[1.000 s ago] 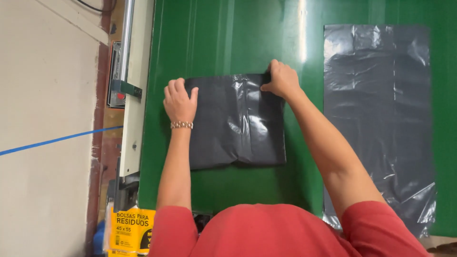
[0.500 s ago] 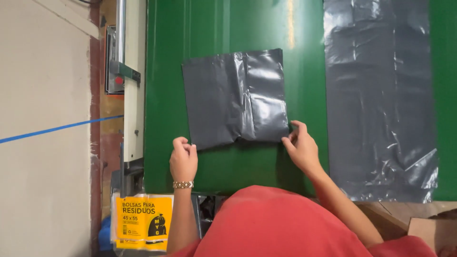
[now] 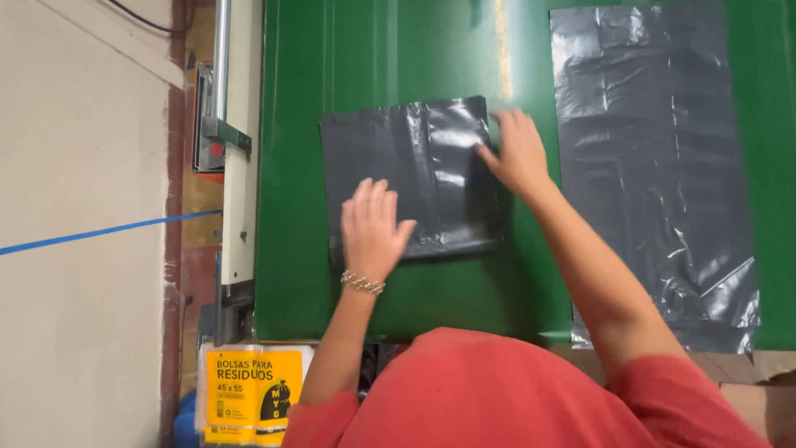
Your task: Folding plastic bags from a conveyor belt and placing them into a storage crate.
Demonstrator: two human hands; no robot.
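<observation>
Head view: left hand [image 3: 373,224] lies flat, fingers spread, on the folded bag [image 3: 414,178]; right hand [image 3: 518,153] presses its edge, grip unclosed, on the green surface [image 3: 332,66].

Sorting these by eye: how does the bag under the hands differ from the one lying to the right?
The folded bag is a compact, near-square packet; the flat bag is spread out long, reaching the table's near edge. The left hand and right hand rest on the folded bag; nothing touches the flat bag. Both are dark grey, glossy, creased plastic on the green table.
</observation>
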